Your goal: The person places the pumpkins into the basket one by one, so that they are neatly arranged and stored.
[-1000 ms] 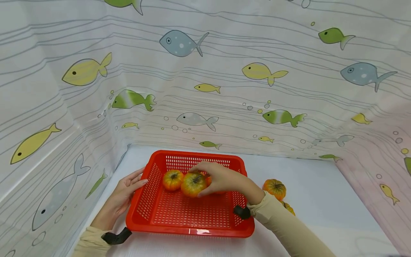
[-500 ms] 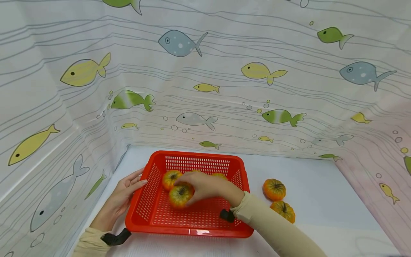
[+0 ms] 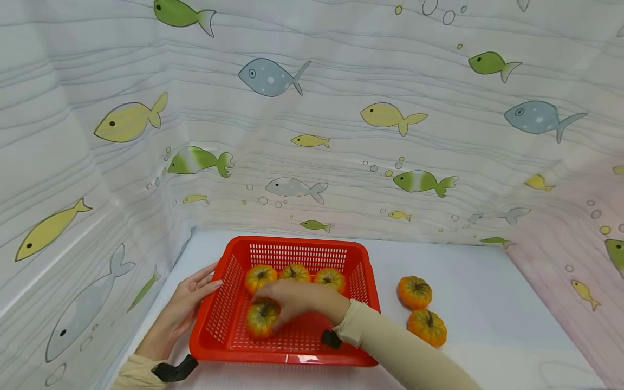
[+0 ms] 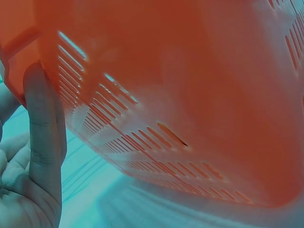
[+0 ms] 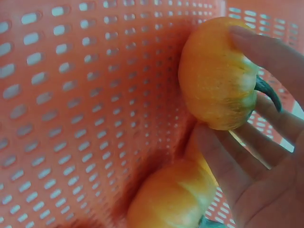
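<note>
My right hand (image 3: 292, 298) holds a small orange and yellow-green pumpkin (image 3: 262, 318) inside the red plastic basket (image 3: 312, 358), toward its left front. In the right wrist view, the thumb and fingers lie round the sides of this pumpkin (image 5: 216, 71), close over the perforated floor, with its dark curved stem facing the palm. Behind it, 3 similar pumpkins (image 3: 294, 272) stand in a row along the basket's back wall. My left hand (image 3: 182, 309) touches the basket's left rim from outside, its fingers fairly straight; the left wrist view shows a fingertip (image 4: 35, 76) against the red rim.
Outside the basket on the right, two more pumpkins (image 3: 414, 292) lie close together on the white table (image 3: 487, 303). A white curtain (image 3: 341, 157) printed with fish stands around the table at the back and sides.
My right hand has carried the pumpkin leftward and toward the front of the basket, uncovering the row behind. The left hand stays at the rim. The head view has tilted slightly up.
</note>
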A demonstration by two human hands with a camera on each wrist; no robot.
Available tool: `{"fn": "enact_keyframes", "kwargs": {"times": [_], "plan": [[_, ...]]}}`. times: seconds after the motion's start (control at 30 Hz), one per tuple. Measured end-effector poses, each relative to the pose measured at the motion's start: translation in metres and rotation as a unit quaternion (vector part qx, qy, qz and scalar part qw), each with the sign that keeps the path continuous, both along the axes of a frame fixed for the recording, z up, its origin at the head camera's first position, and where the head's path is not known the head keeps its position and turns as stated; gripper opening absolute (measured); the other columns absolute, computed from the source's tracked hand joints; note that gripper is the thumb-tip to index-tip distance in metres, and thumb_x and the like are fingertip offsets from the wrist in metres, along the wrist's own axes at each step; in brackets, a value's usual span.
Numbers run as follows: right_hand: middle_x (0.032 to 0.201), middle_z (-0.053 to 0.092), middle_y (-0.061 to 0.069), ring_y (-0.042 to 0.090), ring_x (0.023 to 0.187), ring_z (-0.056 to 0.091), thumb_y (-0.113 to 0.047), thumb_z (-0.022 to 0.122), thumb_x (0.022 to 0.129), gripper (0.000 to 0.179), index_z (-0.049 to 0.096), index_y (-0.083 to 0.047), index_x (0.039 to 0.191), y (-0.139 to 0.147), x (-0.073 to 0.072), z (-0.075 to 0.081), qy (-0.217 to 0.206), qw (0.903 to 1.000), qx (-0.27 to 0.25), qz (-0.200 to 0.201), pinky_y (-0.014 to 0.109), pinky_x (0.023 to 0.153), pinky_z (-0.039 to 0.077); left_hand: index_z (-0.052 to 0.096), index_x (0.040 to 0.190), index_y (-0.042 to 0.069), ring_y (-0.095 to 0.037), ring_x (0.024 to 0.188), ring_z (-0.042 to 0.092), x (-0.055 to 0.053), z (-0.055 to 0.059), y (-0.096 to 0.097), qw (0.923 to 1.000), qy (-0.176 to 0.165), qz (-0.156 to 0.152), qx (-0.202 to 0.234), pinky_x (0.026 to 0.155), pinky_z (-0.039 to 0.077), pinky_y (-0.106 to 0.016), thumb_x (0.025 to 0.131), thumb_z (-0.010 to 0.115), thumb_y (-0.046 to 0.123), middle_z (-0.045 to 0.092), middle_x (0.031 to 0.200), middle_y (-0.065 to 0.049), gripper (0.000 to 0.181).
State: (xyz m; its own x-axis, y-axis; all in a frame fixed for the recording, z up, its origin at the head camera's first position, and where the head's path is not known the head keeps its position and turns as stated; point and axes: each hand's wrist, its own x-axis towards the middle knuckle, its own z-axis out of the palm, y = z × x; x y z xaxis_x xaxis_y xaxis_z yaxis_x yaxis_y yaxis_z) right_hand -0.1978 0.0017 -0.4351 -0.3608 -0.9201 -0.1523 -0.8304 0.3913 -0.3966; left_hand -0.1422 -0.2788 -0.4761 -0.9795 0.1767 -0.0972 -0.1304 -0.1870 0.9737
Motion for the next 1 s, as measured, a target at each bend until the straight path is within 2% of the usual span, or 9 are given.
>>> {"fn": "enact_keyframes", "kwargs": {"times": [0.2, 0.4, 0.53, 0.77, 1.0], "plan": [[0.141, 0.065, -0.006, 0.004, 0.131, 0.058, -0.035, 0.086, 0.085, 0.062, 0.061, -0.017, 0.140, -0.001, 0.004, -0.009, -0.004, 1.0000, -0.004, 0.002, 0.017, 0.112, 0.045, 0.018, 0.163, 0.003, -0.015, 0.110, 0.074, 0.001, -0.005, 0.000, 0.9999, -0.006, 0.006, -0.015, 0.091, 0.062, -0.041, 0.107, 0.054, 0.013, 0.071, 0.128, 0.013, 0.067], [0.140, 0.065, -0.008, 0.003, 0.131, 0.057, -0.036, 0.085, 0.086, 0.062, 0.061, -0.017, 0.140, 0.002, 0.005, -0.006, -0.008, 0.9999, -0.009, 0.006, 0.016, 0.113, 0.044, 0.017, 0.164, 0.002, -0.014, 0.109, 0.073, 0.004, -0.008, -0.002, 0.9998, -0.013, 0.011, -0.012, 0.091, 0.063, -0.040, 0.107, 0.054, 0.014, 0.070, 0.127, 0.013, 0.069], [0.143, 0.064, -0.006, 0.005, 0.135, 0.055, -0.034, 0.085, 0.087, 0.062, 0.061, -0.016, 0.141, 0.007, 0.007, 0.004, -0.011, 0.9998, -0.019, -0.005, 0.019, 0.115, 0.043, 0.016, 0.164, 0.003, -0.013, 0.109, 0.073, 0.005, -0.009, -0.004, 0.9998, -0.016, 0.011, -0.002, 0.091, 0.063, -0.039, 0.108, 0.053, 0.013, 0.070, 0.126, 0.013, 0.068], [0.148, 0.058, -0.009, 0.011, 0.141, 0.051, -0.034, 0.084, 0.087, 0.064, 0.059, -0.022, 0.144, 0.036, 0.012, 0.030, 0.001, 0.9965, -0.044, -0.071, 0.029, 0.118, 0.044, 0.019, 0.163, 0.005, -0.013, 0.109, 0.073, 0.003, -0.006, -0.003, 0.9999, -0.010, 0.007, 0.011, 0.091, 0.063, -0.039, 0.108, 0.053, 0.011, 0.070, 0.127, 0.011, 0.065], [0.144, 0.059, -0.011, 0.015, 0.135, 0.056, -0.033, 0.084, 0.087, 0.062, 0.058, -0.029, 0.143, 0.080, 0.013, 0.052, -0.045, 0.9836, -0.114, -0.133, 0.036, 0.112, 0.052, 0.021, 0.163, 0.006, -0.014, 0.109, 0.074, 0.001, -0.001, -0.001, 0.9999, -0.013, 0.007, 0.001, 0.092, 0.062, -0.042, 0.108, 0.054, 0.013, 0.071, 0.126, 0.013, 0.066]]}}
